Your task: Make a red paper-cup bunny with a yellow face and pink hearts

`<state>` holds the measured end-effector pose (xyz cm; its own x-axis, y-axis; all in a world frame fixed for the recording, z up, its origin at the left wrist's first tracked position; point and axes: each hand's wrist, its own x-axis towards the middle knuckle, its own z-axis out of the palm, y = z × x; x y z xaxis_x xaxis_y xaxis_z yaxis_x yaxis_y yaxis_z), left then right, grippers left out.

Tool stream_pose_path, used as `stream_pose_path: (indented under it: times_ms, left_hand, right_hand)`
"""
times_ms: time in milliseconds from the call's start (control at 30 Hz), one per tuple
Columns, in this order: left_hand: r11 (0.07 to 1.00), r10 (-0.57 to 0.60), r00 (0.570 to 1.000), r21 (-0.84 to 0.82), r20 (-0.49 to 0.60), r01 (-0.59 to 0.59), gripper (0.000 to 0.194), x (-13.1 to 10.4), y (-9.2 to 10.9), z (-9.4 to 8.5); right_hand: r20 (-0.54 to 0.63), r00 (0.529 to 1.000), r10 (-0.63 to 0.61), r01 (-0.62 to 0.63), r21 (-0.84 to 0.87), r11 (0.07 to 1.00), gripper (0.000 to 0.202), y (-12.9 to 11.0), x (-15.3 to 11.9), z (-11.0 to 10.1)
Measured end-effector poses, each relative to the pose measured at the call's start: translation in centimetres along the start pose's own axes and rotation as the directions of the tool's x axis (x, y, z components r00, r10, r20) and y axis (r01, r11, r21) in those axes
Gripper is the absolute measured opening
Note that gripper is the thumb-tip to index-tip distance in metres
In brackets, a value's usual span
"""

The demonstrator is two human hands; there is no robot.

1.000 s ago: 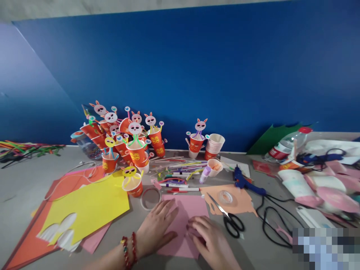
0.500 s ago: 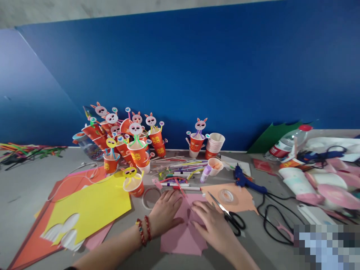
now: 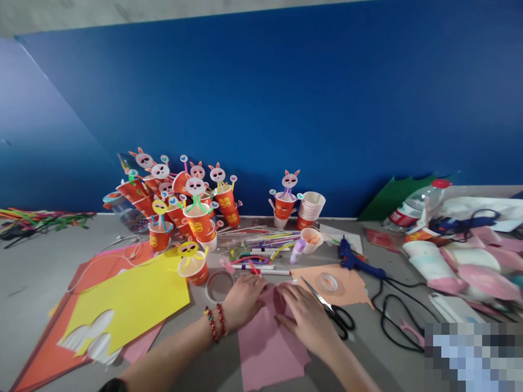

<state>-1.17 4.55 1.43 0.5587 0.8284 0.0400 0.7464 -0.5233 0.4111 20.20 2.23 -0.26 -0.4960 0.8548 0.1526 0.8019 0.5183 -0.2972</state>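
Observation:
A sheet of pink paper (image 3: 272,354) lies on the grey table in front of me, its far part between my hands. My left hand (image 3: 244,300) grips its far left edge, fingers close together and thumb bent inward; red bead bracelets circle that wrist. My right hand (image 3: 304,316) holds the far right side, its thumb and fingers on the paper. Black-handled scissors (image 3: 333,310) lie open just right of my right hand, partly on a peach sheet (image 3: 353,286) with a clear tape roll (image 3: 327,282). Beside my left hand is another roll of tape (image 3: 208,288).
Decorated paper cups (image 3: 198,220) crowd the back left, behind yellow paper (image 3: 134,305). Markers (image 3: 255,267), a glue stick (image 3: 298,251) and stacked cups (image 3: 311,207) are beyond my hands. A blue glue gun (image 3: 359,261) with a looping cord and a plastic bottle (image 3: 417,209) lie right.
The pink paper has shifted nearer to me and turned slightly. My hands have moved to its far edge, and the left hand's fingers have drawn closer together.

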Motion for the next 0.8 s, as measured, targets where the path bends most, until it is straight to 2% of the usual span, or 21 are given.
stream_pose_path:
  times_ms: [133,267,400,467,533,633,700,800]
  left_hand:
    - [0.999,0.050,0.999,-0.005,0.004,-0.050,0.012,0.0,0.5,-0.1]
    - [0.997,0.078,0.996,-0.012,-0.035,-0.078,0.018,-0.8,0.8,-0.1]
    - [0.999,0.046,0.996,-0.008,-0.078,-0.047,0.028,-1.7,0.5,0.1]
    - [0.999,0.050,0.996,0.001,-0.068,-0.050,0.032,-2.0,0.3,0.0]
    - [0.998,0.058,0.997,0.017,-0.057,-0.057,0.034,-2.1,0.2,-0.4]
    - [0.998,0.067,0.992,-0.004,-0.102,-0.068,0.021,-2.1,0.3,-1.5]
    - [0.994,0.075,0.987,-0.072,-0.145,-0.086,0.015,-2.0,0.4,-2.3]
    - [0.978,0.044,0.985,-0.196,-0.166,-0.077,0.013,-2.0,0.5,-3.0]
  right_hand:
    - [-0.023,0.999,0.025,-0.025,0.011,1.000,0.050,0.1,0.0,-0.1]
    - [-0.003,0.998,0.059,-0.059,0.054,0.997,0.051,-0.2,0.1,-0.7]
    - [0.042,0.992,0.120,-0.125,0.130,0.984,0.036,0.0,0.3,-1.1]
    - [-0.009,0.993,0.118,-0.115,0.178,0.977,0.034,0.4,0.3,-1.3]
    - [-0.108,0.990,0.091,-0.062,0.242,0.968,0.034,0.8,0.2,-1.8]
    - [-0.266,0.963,0.050,0.043,0.333,0.942,0.028,1.2,-0.1,-2.9]
    - [-0.329,0.939,0.099,0.046,0.405,0.913,0.025,1.4,-0.4,-3.6]
    - [-0.294,0.925,0.240,-0.046,0.541,0.840,0.033,2.0,-0.7,-3.9]
